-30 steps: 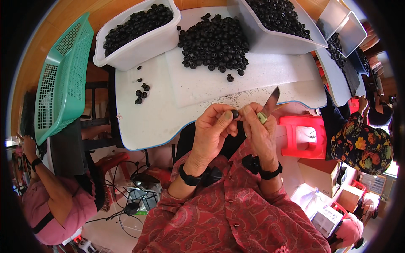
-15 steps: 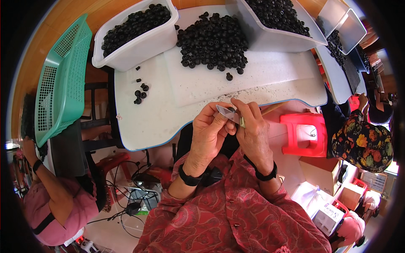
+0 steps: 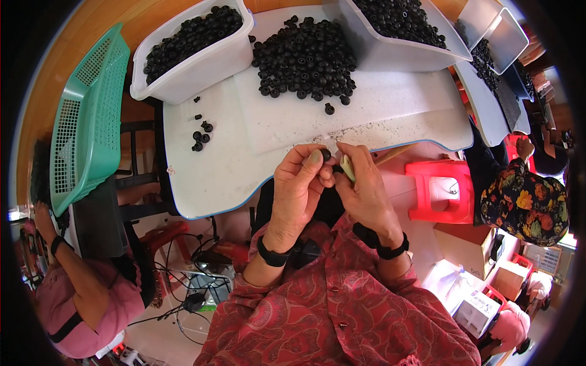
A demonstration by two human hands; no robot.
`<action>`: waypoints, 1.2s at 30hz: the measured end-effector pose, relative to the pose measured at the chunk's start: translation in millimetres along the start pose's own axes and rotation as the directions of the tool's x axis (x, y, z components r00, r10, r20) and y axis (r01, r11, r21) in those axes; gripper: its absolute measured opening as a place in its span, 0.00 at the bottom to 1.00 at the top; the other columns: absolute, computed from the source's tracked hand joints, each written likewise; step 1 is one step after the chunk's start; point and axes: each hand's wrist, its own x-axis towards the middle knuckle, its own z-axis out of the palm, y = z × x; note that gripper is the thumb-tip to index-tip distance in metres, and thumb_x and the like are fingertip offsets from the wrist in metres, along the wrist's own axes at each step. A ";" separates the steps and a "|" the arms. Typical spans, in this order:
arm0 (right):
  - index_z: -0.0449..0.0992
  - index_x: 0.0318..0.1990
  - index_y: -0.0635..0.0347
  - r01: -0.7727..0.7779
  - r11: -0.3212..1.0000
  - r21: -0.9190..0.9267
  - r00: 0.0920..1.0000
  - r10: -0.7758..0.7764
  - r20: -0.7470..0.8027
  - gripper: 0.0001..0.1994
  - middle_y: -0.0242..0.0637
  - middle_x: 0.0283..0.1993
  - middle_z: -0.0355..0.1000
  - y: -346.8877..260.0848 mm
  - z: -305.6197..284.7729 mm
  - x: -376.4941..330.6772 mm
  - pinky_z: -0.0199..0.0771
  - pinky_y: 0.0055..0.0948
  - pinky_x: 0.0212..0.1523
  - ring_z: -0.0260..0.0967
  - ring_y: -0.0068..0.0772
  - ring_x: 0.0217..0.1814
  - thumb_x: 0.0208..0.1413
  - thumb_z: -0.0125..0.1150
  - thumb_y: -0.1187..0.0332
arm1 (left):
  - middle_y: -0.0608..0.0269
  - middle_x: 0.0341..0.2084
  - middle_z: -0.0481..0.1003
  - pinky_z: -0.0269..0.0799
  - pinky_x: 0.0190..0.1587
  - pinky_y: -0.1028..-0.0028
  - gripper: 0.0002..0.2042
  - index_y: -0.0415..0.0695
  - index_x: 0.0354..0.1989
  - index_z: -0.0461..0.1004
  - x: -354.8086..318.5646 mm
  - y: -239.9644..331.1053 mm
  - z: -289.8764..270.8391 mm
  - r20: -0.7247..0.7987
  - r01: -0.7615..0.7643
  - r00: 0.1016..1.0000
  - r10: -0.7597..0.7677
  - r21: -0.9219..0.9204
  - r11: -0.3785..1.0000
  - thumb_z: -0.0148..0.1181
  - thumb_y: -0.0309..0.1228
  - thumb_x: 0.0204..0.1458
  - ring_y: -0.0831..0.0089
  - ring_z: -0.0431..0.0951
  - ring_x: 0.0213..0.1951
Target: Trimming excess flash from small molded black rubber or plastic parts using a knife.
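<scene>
Between the thumb and fingers of my left hand [image 3: 299, 186] is a small round black part [image 3: 325, 155], rubber-like in look. My right hand [image 3: 368, 195] is closed round the pale green handle of a small knife [image 3: 347, 168], close beside the part. The blade barely shows now, and I cannot tell whether it touches the part. Both hands are over the near edge of the white table [image 3: 229, 174]. Beyond them lies a heap of similar black parts [image 3: 305, 58], with a single one [image 3: 329, 108] in front. Several more black pieces [image 3: 198, 141] lie at the left.
A white tub [image 3: 183, 91] and a grey tub [image 3: 403, 58], both full of black parts, flank the heap. At the left a green basket [image 3: 91, 140] stands beside a person in pink [image 3: 91, 305]. A red stool [image 3: 441, 190] and a person in a flowered top [image 3: 525, 204] are right.
The knife has turned: its broad blade, plain to see before across the fingers, is now almost out of sight. My right hand has moved slightly away from the left, and the black part shows more.
</scene>
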 end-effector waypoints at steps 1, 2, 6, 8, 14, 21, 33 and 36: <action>0.65 0.53 0.63 -0.001 1.000 0.000 1.000 0.001 0.000 0.21 0.48 0.40 0.64 -0.6 -3.4 0.2 0.69 0.38 0.38 0.68 0.49 0.41 0.48 0.52 0.81 | 0.60 0.30 0.75 0.70 0.31 0.78 0.08 0.38 0.43 0.71 0.4 1.1 0.3 -0.014 0.003 1.000 -0.003 -0.022 1.000 0.54 0.28 0.59 0.79 0.72 0.27; 0.66 0.54 0.65 -0.022 0.999 0.033 0.998 0.020 0.065 0.21 0.47 0.41 0.64 -2.8 -8.3 0.8 0.69 0.36 0.40 0.67 0.47 0.41 0.50 0.53 0.80 | 0.60 0.30 0.75 0.70 0.31 0.78 0.08 0.38 0.43 0.71 0.9 0.8 -1.8 -0.014 0.004 1.000 -0.004 -0.022 1.000 0.54 0.28 0.59 0.79 0.72 0.27; 0.69 0.54 0.65 -0.039 0.992 0.121 0.994 0.026 0.106 0.21 0.42 0.42 0.65 2.8 -12.0 1.1 0.68 0.29 0.41 0.67 0.38 0.41 0.50 0.59 0.79 | 0.59 0.32 0.76 0.70 0.31 0.78 0.08 0.38 0.42 0.71 2.0 0.8 -4.3 -0.010 -0.010 1.000 0.009 -0.053 0.999 0.54 0.28 0.59 0.79 0.71 0.27; 0.71 0.52 0.64 -0.088 0.983 0.160 0.993 0.075 0.087 0.20 0.40 0.41 0.66 0.7 -12.2 1.5 0.68 0.28 0.41 0.68 0.35 0.41 0.48 0.61 0.78 | 0.59 0.32 0.76 0.70 0.31 0.78 0.07 0.38 0.42 0.71 2.7 1.4 -3.9 -0.022 -0.012 1.000 0.011 -0.046 0.999 0.54 0.28 0.59 0.79 0.71 0.27; 0.76 0.47 0.61 -0.138 0.971 0.195 0.990 0.140 0.006 0.19 0.36 0.37 0.68 -0.5 -11.8 1.5 0.70 0.27 0.38 0.70 0.31 0.37 0.44 0.66 0.78 | 0.59 0.32 0.76 0.70 0.31 0.78 0.08 0.37 0.42 0.72 3.2 0.7 -4.9 -0.006 -0.008 1.000 0.008 -0.037 0.999 0.54 0.28 0.59 0.79 0.71 0.27; 0.76 0.46 0.61 -0.130 0.981 0.146 0.989 0.138 -0.049 0.19 0.37 0.36 0.68 1.0 -8.7 2.0 0.70 0.26 0.37 0.70 0.30 0.36 0.42 0.67 0.78 | 0.59 0.32 0.75 0.69 0.30 0.78 0.08 0.37 0.42 0.71 3.1 0.5 -3.7 -0.021 0.000 1.000 0.000 -0.030 1.000 0.54 0.28 0.59 0.80 0.71 0.27; 0.73 0.41 0.68 -0.381 0.819 0.429 0.920 0.382 0.087 0.12 0.33 0.27 0.74 2.3 -9.7 2.0 0.72 0.19 0.27 0.70 0.17 0.26 0.50 0.66 0.74 | 0.59 0.31 0.74 0.69 0.30 0.79 0.07 0.37 0.41 0.72 3.5 1.4 -3.4 -0.027 0.007 1.000 -0.008 -0.014 1.000 0.54 0.28 0.59 0.80 0.70 0.27; 0.72 0.46 0.68 -0.409 0.839 0.358 0.911 0.401 0.100 0.14 0.33 0.27 0.73 -1.2 -11.9 3.2 0.71 0.19 0.25 0.69 0.17 0.25 0.53 0.63 0.73 | 0.59 0.31 0.74 0.69 0.30 0.79 0.07 0.37 0.41 0.72 3.5 0.6 -4.3 -0.028 0.011 1.000 -0.011 -0.019 1.000 0.54 0.28 0.59 0.80 0.70 0.27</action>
